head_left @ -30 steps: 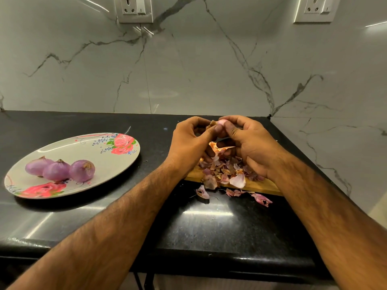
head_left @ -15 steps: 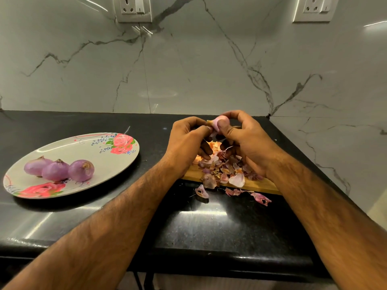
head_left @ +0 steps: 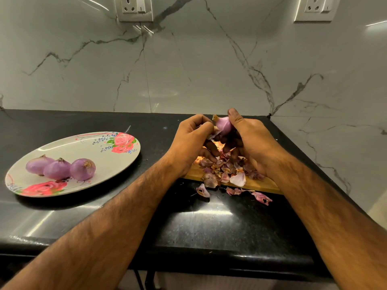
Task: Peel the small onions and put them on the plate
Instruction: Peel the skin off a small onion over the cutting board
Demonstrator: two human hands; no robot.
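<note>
Right now the onion (head_left: 223, 125) is up off the desk (head_left: 209, 227), held between my two hands above the cutting board (head_left: 257, 184). My right hand (head_left: 253, 141) grips it, the fingers (head_left: 234, 117) curled round its pale purple body with the thumb tip on top. The onion's long axis is tilted, its dry brown tip pointing up and to the left, toward my left hand (head_left: 189, 141). That hand's fingers are curled too, thumb and forefinger pinching the loose skin (head_left: 215, 119) at the tip end.

Under my hands a heap of peels (head_left: 226, 170), purple, pink and tan, covers the wooden board, and a few stray peels (head_left: 261, 198) lie on the black desk just past its near edge.

Well to the left sits the plate (head_left: 100, 155), white with red roses printed on its rim. Three peeled onions (head_left: 57, 168) lie on it in a touching row, toward its near left side. The left and middle ones have their tips pointing up, and the right one shows its brown end toward me.

Behind the desk rises a white marble wall (head_left: 188, 70) with grey veins, carrying two sockets (head_left: 135, 8) at the top edge of view.
</note>
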